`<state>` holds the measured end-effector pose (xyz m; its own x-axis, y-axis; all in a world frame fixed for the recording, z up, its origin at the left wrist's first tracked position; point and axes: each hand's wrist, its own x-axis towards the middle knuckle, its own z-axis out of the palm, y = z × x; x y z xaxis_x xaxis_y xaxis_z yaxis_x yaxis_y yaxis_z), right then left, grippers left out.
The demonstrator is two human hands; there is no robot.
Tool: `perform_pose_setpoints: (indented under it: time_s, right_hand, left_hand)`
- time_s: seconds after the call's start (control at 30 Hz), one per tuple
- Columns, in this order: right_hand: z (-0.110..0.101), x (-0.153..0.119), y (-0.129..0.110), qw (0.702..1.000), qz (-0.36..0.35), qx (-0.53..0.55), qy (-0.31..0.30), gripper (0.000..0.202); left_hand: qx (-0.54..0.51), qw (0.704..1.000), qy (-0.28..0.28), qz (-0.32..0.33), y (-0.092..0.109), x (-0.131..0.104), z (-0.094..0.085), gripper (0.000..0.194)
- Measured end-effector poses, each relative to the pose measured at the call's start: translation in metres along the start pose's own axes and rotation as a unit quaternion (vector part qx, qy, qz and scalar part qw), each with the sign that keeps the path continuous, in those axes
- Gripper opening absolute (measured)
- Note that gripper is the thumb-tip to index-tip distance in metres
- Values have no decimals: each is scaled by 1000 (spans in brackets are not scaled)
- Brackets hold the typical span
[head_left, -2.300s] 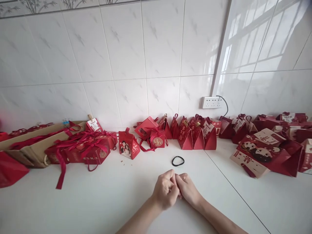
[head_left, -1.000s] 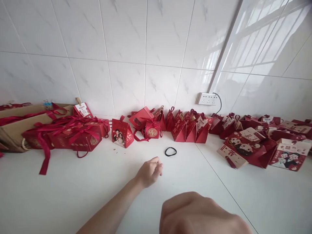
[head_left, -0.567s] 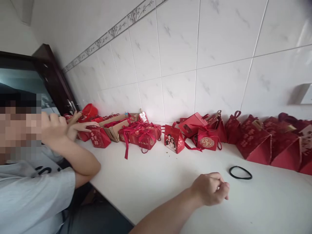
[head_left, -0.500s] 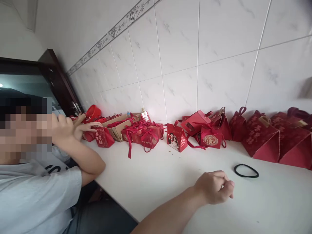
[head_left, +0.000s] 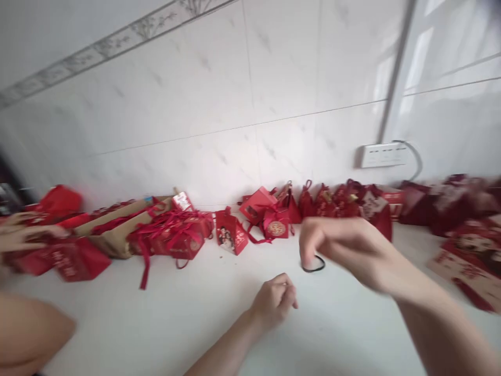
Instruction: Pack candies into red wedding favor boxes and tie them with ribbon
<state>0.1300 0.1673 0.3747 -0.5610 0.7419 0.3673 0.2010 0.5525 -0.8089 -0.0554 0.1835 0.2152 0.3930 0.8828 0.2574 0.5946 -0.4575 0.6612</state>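
My left hand [head_left: 275, 300] rests on the white table [head_left: 313, 334] in a loose fist, with nothing visible in it. My right hand [head_left: 346, 250] reaches in from the right, blurred, its fingers bent down and drawn together. Its fingertips overlap the far side of a black elastic band [head_left: 315, 269] in the view; I cannot tell whether they touch it or hover above. Beyond my hands stand a red box with a printed couple [head_left: 231, 232] and a red box with a gold round emblem [head_left: 276, 228].
Red boxes with ribbons [head_left: 176, 235] and a cardboard tray [head_left: 111, 243] lie at the left. A co-worker's hand [head_left: 29, 232] is at a red box [head_left: 82, 258] there, with an arm in front. More red boxes [head_left: 340, 201] line the tiled wall. A printed box [head_left: 469, 261] stands at right.
The view has swung to the right. My right hand has come into view beside the black band. My left hand keeps its fist on the table. The co-worker's face and torso have left the view.
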Motion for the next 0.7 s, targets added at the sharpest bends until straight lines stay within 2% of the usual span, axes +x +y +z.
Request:
perform_pose_setpoints:
  time_s: [0.07, 0.13, 0.17, 0.23, 0.33, 0.5, 0.7]
  right_hand:
    - [-27, 21, 21, 979, 21, -107, 174, 25]
    - [-47, 34, 54, 934, 100, -221, 261, 26]
    - [-54, 38, 72, 916, 139, -259, 272, 28]
    - [-62, 39, 103, 902, 176, -281, 277, 35]
    - [-59, 37, 135, 901, 195, -283, 263, 47]
    - [-44, 42, 164, 911, 210, -263, 237, 55]
    - [-38, 47, 178, 910, 207, -239, 267, 54]
  left_hand:
    - [-21, 999, 17, 26, -3, 0, -1, 58]
    - [-27, 998, 30, 41, -5, 0, -1, 57]
    - [-27, 998, 32, 44, -6, 0, 0, 56]
    - [-25, 998, 28, 47, -8, 0, 0, 55]
    - [-25, 998, 23, 49, -10, 1, 0, 53]
    - [-31, 999, 10, 31, -12, 1, 0, 52]
    - [-28, 999, 7, 19, -7, 1, -1, 54]
